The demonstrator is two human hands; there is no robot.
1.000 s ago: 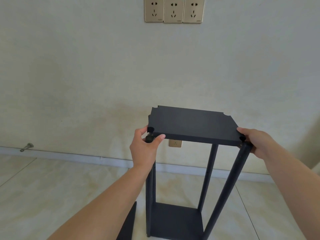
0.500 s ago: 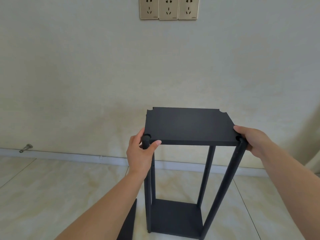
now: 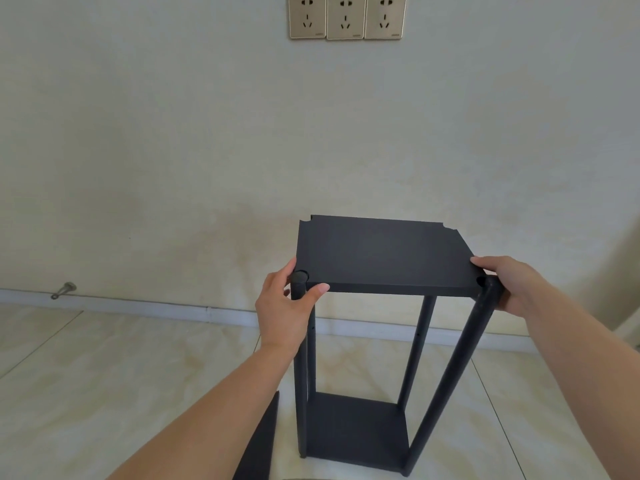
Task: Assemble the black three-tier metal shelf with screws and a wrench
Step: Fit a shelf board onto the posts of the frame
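Shelf panel [image 3: 382, 254] is sitting flat across the tops of four upright posts, near the middle of the view, with its long axis running from near to far toward the wall [image 3: 173, 150]. Left hand [image 3: 287, 313] is wrapping the near-left post [image 3: 300, 358] just under the panel, thumb lying on the panel's near edge, fingers curling around the post top. Right hand [image 3: 509, 285] is gripping the near-right corner where the near-right post [image 3: 460, 358] is meeting the panel, thumb on top of the panel; the fingers under it are hidden, so how tightly they are closing I cannot tell. Both hands are at the near corners, roughly equally close; the two far corners are well apart from either hand. Far notches are showing cut-outs that do not look seated on post tops, so the coming move is probably turning on lining those corners up over the far posts. Bottom panel [image 3: 356, 427] is lying on the tiled floor [image 3: 104, 375] between the post feet. A spare black panel [image 3: 263, 441] is leaning at the near left.

Compared with a second ago: the panel is lying more level and lower, its near-left notch now closing around the post top, where a black cap was standing clear before. Left thumb is now resting further along the edge.

No screws or wrench in view.
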